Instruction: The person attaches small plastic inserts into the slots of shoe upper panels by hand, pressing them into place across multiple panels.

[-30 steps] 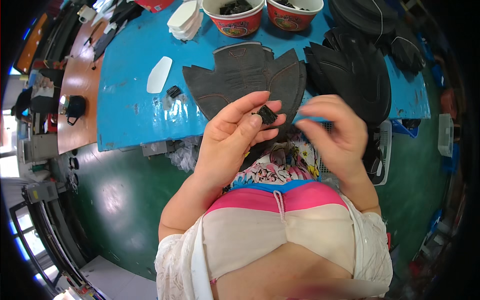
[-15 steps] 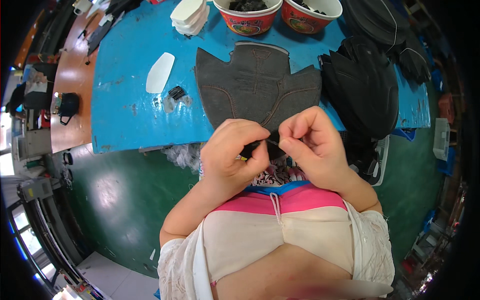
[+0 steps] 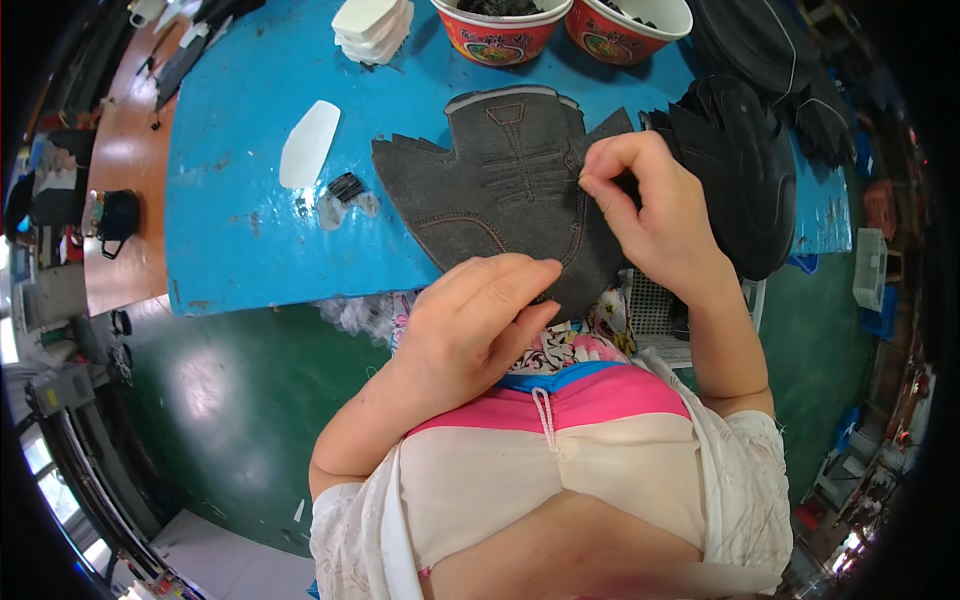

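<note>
A dark grey shoe upper (image 3: pixel 480 200) with brown stitching lies on the blue table, its near edge hanging over the front. My left hand (image 3: pixel 470 320) is closed at that near edge, thumb below and fingers on top, with the dark material between them. Above the right part of the upper, my right hand (image 3: pixel 655 200) makes a pinch, thumb against forefinger, beside the stitched seam. Whatever is between those fingertips is too small to make out.
Black shoe pieces (image 3: pixel 740 190) are stacked at the right. Two red paper bowls (image 3: pixel 500 40) with black bits stand at the back, near white pads (image 3: pixel 372 30). One white piece (image 3: pixel 310 145) and a small black bundle (image 3: pixel 345 187) lie left of the upper.
My hands have moved apart: the right went up and away over the upper, while the left stayed near the front edge. The upper has turned and shifted slightly.
</note>
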Tool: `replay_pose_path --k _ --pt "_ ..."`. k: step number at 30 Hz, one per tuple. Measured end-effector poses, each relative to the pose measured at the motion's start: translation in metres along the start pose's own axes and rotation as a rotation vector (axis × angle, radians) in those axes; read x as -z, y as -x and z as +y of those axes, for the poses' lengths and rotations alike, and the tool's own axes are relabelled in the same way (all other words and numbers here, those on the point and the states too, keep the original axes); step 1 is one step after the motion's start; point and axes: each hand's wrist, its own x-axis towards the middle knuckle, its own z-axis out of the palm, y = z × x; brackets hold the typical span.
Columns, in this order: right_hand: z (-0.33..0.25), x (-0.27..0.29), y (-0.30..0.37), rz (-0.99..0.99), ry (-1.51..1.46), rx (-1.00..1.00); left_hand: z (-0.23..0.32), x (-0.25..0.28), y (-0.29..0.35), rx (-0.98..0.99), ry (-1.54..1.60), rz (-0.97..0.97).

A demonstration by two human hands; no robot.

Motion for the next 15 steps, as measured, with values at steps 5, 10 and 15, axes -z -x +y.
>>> replay_pose_path --k 5,10,15 --pt "-0.002 -0.003 -0.007 -0.117 0.158 0.180 0.001 0.001 -0.002 0.048 -0.055 -0.021" --pt "0.001 -0.005 -0.005 -0.126 0.185 0.215 0.002 0.003 -0.007 0.043 -0.085 -0.014" --pt "-0.002 -0.007 -0.006 -0.113 0.240 0.299 -0.006 -0.002 -0.025 0.025 -0.476 -0.011"
